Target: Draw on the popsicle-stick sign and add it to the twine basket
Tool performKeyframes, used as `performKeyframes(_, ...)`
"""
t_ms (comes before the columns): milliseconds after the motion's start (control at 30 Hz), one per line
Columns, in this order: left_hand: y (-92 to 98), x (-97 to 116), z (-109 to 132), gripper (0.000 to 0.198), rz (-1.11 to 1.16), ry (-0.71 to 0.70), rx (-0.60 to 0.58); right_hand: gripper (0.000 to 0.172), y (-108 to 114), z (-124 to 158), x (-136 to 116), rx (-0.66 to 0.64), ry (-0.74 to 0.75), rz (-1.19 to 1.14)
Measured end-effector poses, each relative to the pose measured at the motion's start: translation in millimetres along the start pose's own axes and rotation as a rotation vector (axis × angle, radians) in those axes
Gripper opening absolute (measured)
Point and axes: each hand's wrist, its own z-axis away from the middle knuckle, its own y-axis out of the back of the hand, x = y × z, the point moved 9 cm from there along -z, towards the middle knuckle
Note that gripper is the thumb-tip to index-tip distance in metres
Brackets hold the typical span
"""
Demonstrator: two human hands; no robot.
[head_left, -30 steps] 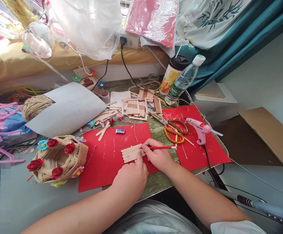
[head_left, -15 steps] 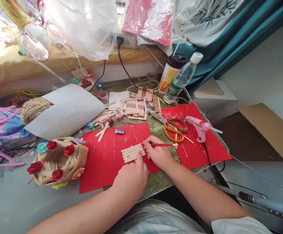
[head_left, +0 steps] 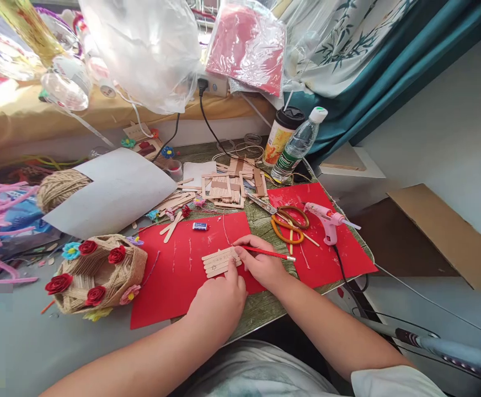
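On the red sheet [head_left: 158, 298] lies a small panel of craft sticks [head_left: 219, 263], laid side by side, with a star and other pencil marks drawn on it. My left hand [head_left: 219, 300] presses the panel down with its index finger, the other fingers curled in. A red pencil [head_left: 273, 253] is pinched in my right hand [head_left: 263, 263]; its tip is at the panel's upper right edge, partly hidden by the fingers. A blue-and-white eraser [head_left: 200, 226] rests above the panel on the same sheet.
To the left stands a twine-wrapped basket [head_left: 128, 270] with red roses. Scissors [head_left: 290, 223] and a pink glue gun [head_left: 327, 220] lie to the right. Behind are stick frames [head_left: 219, 187], a water bottle [head_left: 296, 146], a cup [head_left: 279, 138] and a twine ball [head_left: 60, 190].
The whole view has shifted slightly. The pencil's eraser end now slopes lower, and my right hand has moved a little along the panel's upper edge. My left finger still presses the panel.
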Motion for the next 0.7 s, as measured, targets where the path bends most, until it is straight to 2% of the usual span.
performKeyframes(67, -1.7, -2.1, 0.0, 0.041, -0.028, 0.038, 0.013, 0.026, -0.7, -3.8, -15.3, -0.028, 0.063, 0.046)
performKeyframes(133, -1.8, -2.2, -0.2, 0.041, -0.046, 0.052, 0.046, 0.026, -10.7, -16.3, -39.0, -0.089, 0.208, 0.177)
performKeyframes(233, 0.6, -3.6, 0.4, 0.04, -0.046, 0.082, 0.106, 0.021, -46.0, -48.1, -65.2, -0.178, 0.429, 0.471)
performKeyframes(333, 7.3, -3.6, 2.8, 0.047, -0.071, 0.092, 0.182, 0.014, -81.6, -86.4, -60.0, -0.222, 0.444, 0.771)
performKeyframes(400, 10.8, -2.1, 4.4, 0.051, -0.102, 0.07, 0.212, 0.008, -93.7, -98.8, -56.4, -0.264, 0.478, 0.838)
performKeyframes(467, 11.3, 0.5, 5.1, 0.05, -0.115, 0.025, 0.216, 0.004, -86.9, -98.5, -56.9, -0.283, 0.504, 0.76)
performKeyframes(533, 10.8, 2.5, 5.4, 0.049, -0.109, -0.014, 0.22, 0.002, -63.3, -88.8, -58.1, -0.275, 0.482, 0.604)
performKeyframes(633, 7.5, 1.5, 4.2, 0.051, -0.087, -0.006, 0.218, 0.006, -20.5, -61.1, -57.5, -0.225, 0.44, 0.456)
performKeyframes(700, 3.7, 1.9, 2.8, 0.053, -0.083, 0.005, 0.204, 0.009, -9.3, -38.5, -50.0, -0.27, 0.408, 0.481)
